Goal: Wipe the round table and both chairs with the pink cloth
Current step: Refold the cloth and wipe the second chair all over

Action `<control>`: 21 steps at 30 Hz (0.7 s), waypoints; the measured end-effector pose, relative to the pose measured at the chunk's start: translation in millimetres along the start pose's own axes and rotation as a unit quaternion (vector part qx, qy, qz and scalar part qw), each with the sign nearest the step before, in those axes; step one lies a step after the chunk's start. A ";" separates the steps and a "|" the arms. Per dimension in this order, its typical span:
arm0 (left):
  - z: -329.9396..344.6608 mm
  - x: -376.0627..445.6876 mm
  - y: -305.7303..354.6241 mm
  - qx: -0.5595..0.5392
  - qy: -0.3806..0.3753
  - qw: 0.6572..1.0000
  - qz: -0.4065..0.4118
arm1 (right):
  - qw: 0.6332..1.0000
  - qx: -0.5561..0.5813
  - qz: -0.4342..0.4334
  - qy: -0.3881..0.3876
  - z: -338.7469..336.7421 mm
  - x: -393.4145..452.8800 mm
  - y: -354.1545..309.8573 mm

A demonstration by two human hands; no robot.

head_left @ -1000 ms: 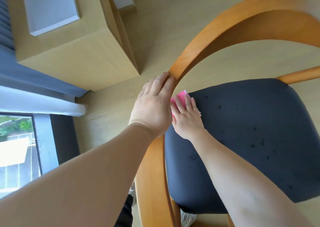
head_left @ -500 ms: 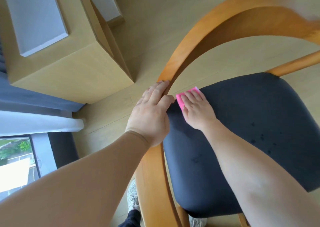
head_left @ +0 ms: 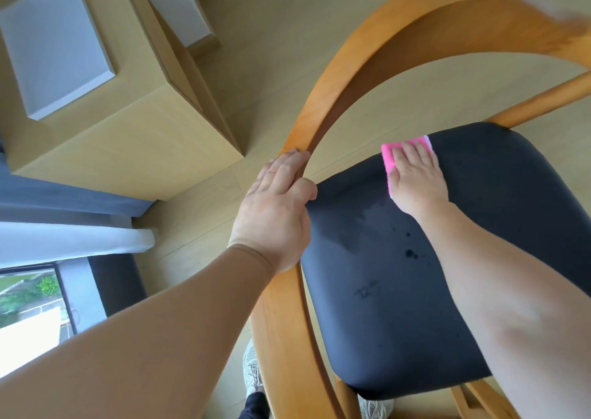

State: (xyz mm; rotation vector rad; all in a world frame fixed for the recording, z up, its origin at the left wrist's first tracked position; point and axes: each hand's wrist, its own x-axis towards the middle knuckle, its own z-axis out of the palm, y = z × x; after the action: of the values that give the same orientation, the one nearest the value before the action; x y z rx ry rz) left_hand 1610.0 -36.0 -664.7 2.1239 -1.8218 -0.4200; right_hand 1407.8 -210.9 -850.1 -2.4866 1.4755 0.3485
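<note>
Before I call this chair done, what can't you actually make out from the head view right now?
- Pink cloth: mostly covered by the right hand.
- Curved chair back: top right smeared by blur.
- Seat: right side hidden by the right forearm.
- Round table and second chair: out of frame.

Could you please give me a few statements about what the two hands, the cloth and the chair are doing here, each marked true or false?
1. The right hand presses the pink cloth flat on the dark seat. True.
2. The left hand rests on the seat. False: it holds the chair's curved wooden frame.
3. The cloth lies at the seat's far edge. True.
4. The seat is spotless. False: dark spots and a wet-looking streak show.
5. The cloth is on the floor. False: it is on the seat.
</note>
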 end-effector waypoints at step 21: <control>-4.0 3.1 3.0 0.029 -0.045 0.998 0.016 | 0.959 -0.002 -0.283 0.019 40.5 -112.0 -143.0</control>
State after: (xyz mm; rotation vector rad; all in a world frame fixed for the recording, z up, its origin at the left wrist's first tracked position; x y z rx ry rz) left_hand 1609.4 -39.4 -659.9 2.1429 -1.9378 -0.4657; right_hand 1478.2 -38.7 -842.3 -2.7806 0.7090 0.1941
